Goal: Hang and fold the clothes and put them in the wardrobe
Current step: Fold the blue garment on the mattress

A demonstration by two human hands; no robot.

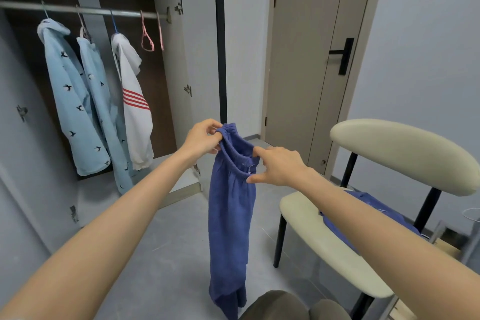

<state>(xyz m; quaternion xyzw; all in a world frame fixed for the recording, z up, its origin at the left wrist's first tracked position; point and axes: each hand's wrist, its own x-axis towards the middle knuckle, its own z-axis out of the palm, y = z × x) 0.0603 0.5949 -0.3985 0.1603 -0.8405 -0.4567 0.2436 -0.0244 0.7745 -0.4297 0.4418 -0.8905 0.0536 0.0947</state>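
Left hand pinches elastic waistband of blue trousers. Right hand holds waistband's right side between thumb and index finger. Trouser legs hang down above floor. Second blue garment lies on cream chair, right. Open wardrobe far left: bird-print light blue shirts, white top with red stripes, empty pink hangers on rail.
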